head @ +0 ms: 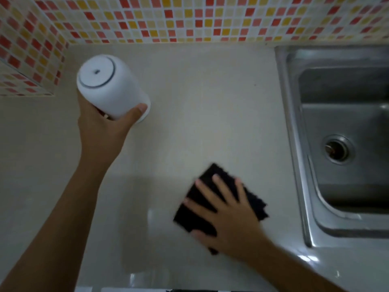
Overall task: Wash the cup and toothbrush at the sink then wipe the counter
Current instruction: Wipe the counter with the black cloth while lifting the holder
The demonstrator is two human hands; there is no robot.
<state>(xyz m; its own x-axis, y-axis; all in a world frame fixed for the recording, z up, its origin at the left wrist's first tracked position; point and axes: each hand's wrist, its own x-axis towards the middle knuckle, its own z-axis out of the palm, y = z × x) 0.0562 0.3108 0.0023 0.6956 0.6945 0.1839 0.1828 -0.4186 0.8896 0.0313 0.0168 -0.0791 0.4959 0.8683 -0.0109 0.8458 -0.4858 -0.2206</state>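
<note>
My left hand [103, 127] grips a white cup [107, 85] turned upside down, its base facing up, at the back left of the beige counter [200, 98]. The cup's rim is at or just above the counter; I cannot tell if it touches. My right hand [229, 218] lies flat with fingers spread on a black cloth [212, 180], pressing it onto the counter near the front, left of the sink. The hand and cloth are motion-blurred. No toothbrush is in view.
A stainless steel sink [294, 144] with a round drain [337, 149] fills the right side. A mosaic tile wall [189, 17] in red, yellow and white runs along the back and left. A wet sheen shows on the counter near the front edge.
</note>
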